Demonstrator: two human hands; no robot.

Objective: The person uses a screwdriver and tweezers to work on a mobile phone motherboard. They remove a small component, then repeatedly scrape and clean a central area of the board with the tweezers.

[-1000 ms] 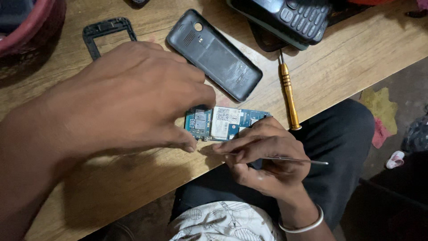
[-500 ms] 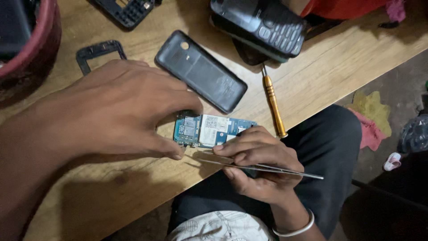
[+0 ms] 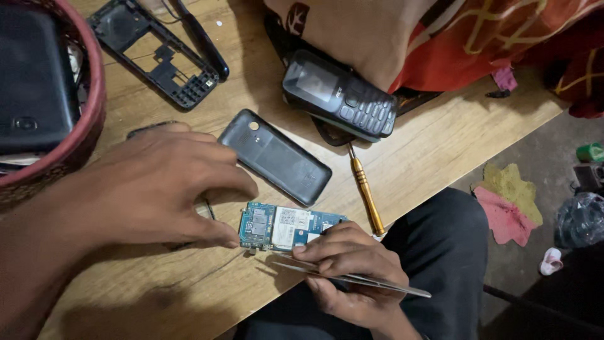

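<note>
A small blue phone circuit board (image 3: 286,228) lies near the front edge of the wooden table (image 3: 440,145). My left hand (image 3: 157,189) rests palm down to its left, thumb and fingertips touching the board's left end. My right hand (image 3: 349,267) sits just below the board and grips thin metal tweezers (image 3: 358,279), whose tips point left under the board's lower edge. A dark phone back cover (image 3: 275,156) lies just above the board.
A yellow-handled screwdriver (image 3: 366,192) lies right of the board. A dark keypad phone (image 3: 340,96) rests behind it, by red and tan cloth (image 3: 440,38). A black phone frame (image 3: 154,50) lies far left. A reddish basket (image 3: 75,94) holds a dark device.
The view has shifted, so everything sits lower in the frame. My left hand has slid off the board's top toward its left end. The tweezers stay in my right hand.
</note>
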